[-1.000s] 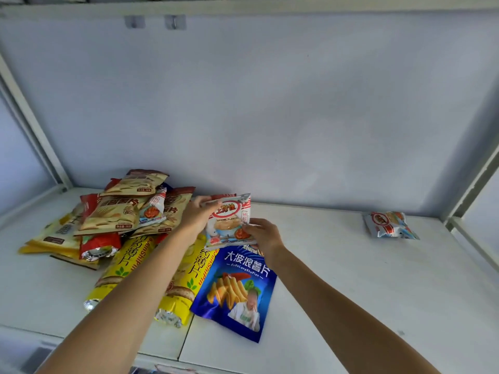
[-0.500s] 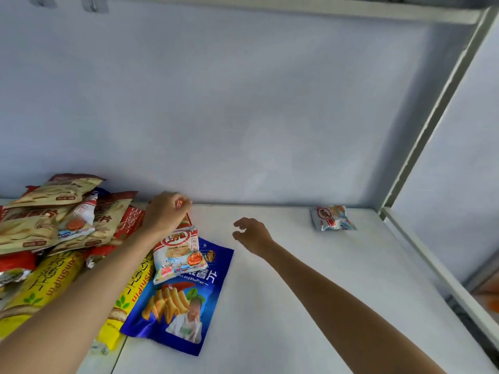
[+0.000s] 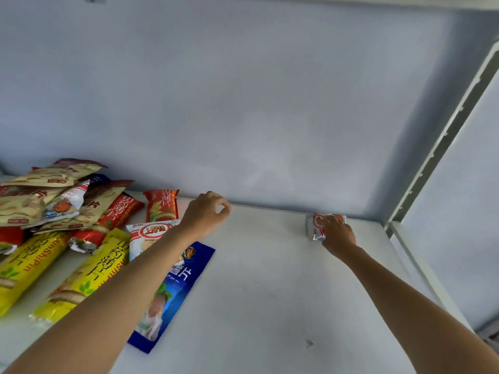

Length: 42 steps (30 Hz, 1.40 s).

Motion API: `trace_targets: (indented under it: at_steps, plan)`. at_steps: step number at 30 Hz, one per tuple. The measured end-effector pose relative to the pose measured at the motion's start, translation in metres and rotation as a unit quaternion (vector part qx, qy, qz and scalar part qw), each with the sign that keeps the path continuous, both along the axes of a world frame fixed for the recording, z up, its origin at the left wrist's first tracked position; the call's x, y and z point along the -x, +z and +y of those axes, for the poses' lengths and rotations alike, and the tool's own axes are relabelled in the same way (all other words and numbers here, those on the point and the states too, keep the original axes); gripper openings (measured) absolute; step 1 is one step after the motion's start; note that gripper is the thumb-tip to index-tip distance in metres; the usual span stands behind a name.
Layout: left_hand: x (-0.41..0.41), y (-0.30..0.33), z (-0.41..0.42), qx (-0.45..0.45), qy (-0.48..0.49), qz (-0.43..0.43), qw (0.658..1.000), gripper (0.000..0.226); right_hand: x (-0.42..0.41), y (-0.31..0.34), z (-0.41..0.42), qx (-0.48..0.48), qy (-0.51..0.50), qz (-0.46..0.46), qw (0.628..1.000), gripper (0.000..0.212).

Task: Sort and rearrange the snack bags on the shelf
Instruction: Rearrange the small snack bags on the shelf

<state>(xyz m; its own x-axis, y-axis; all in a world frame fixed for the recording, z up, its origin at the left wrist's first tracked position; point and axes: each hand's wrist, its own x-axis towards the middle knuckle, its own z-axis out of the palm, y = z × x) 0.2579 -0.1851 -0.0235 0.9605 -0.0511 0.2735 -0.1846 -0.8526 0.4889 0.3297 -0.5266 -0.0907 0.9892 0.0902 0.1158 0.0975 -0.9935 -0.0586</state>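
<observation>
1. The right hand (image 3: 337, 233) is reaching to the far right corner of the white shelf (image 3: 270, 279), its fingers lying over a small white-and-red snack bag (image 3: 314, 227); whether they are curling round it cannot be told from this angle.
2. That small bag is sitting against the back wall (image 3: 243, 103), well apart from the pile, near the grey upright post (image 3: 445, 136).
3. The left hand (image 3: 206, 214) is hovering over the shelf by the back wall, thumb and forefinger touching in an empty pinch, holding nothing.
4. Its forearm is crossing above a white round-logo snack bag (image 3: 147, 234) and a blue potato chip bag (image 3: 183, 282), the white one lying partly on the blue one.
5. A red bag (image 3: 162, 207) is lying just behind the white bag.
6. Left of the blue bag, two yellow bags (image 3: 89, 273) are lying side by side.
7. Farther left, beige bags (image 3: 51, 176) and more red ones are lying heaped in a pile against the wall.
</observation>
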Motion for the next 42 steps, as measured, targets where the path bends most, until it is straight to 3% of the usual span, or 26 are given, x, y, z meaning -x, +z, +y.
trace_targets:
  at_steps: [4, 7, 9, 11, 12, 14, 16, 20, 23, 28, 31, 34, 36, 39, 42]
  plan:
    - [0.006, -0.007, -0.008, 0.029, 0.017, 0.02, 0.999, 0.022, -0.014, -0.015, -0.02, 0.022, -0.008, 0.026, 0.999, 0.065]
    - [0.01, -0.015, -0.012, 0.033, 0.029, 0.028, 0.999, 0.021, -0.014, -0.025, -0.027, 0.013, 0.009, -0.024, 1.0, 0.048]
    - [0.011, -0.019, -0.015, 0.038, 0.035, 0.036, 0.998, 0.021, -0.01, -0.023, -0.026, -0.06, 0.027, -0.028, 0.997, 0.04]
    - [0.008, -0.022, -0.023, 0.052, 0.044, 0.045, 0.997, 0.022, -0.003, -0.016, -0.019, -0.194, 0.046, 0.004, 0.98, 0.037]
    - [0.006, -0.022, -0.027, 0.069, 0.049, 0.051, 0.995, 0.023, 0.002, -0.01, -0.014, -0.302, 0.048, 0.019, 0.952, 0.035]
    - [0.001, -0.021, -0.039, 0.135, 0.064, 0.071, 0.986, 0.026, 0.012, 0.002, -0.001, -0.53, 0.042, 0.065, 0.845, 0.031]
    - [-0.001, -0.017, -0.052, 0.215, 0.08, 0.095, 0.969, 0.034, 0.025, 0.014, 0.007, -0.659, 0.062, 0.118, 0.741, 0.026]
    - [0.0, -0.004, -0.077, 0.346, 0.066, 0.145, 0.925, 0.055, 0.046, 0.028, 0.012, -0.767, 0.122, 0.221, 0.59, 0.024]
    - [0.006, 0.009, -0.093, 0.424, 0.018, 0.178, 0.888, 0.046, 0.056, 0.033, 0.013, -0.777, 0.128, 0.284, 0.547, 0.035]
    - [0.017, 0.025, -0.111, 0.472, -0.038, 0.192, 0.86, 0.015, 0.071, 0.036, 0.012, -0.764, 0.124, 0.324, 0.545, 0.056]
    - [0.026, 0.029, -0.114, 0.461, -0.047, 0.187, 0.866, 0.015, 0.083, 0.038, 0.012, -0.767, 0.12, 0.33, 0.538, 0.057]
    - [0.037, 0.026, -0.112, 0.456, -0.039, 0.185, 0.87, 0.018, 0.092, 0.037, 0.012, -0.759, 0.117, 0.319, 0.555, 0.048]
    - [0.044, 0.023, -0.11, 0.464, -0.009, 0.172, 0.869, 0.018, 0.096, 0.04, 0.021, -0.756, 0.058, 0.263, 0.597, 0.038]
    - [0.053, 0.022, -0.108, 0.487, 0.064, 0.134, 0.861, 0.012, 0.106, 0.044, 0.042, -0.706, -0.119, 0.057, 0.696, 0.03]
    - [0.059, 0.022, -0.099, 0.496, 0.145, 0.087, 0.851, 0.008, 0.135, 0.056, 0.074, -0.612, -0.026, -0.097, 0.784, 0.031]
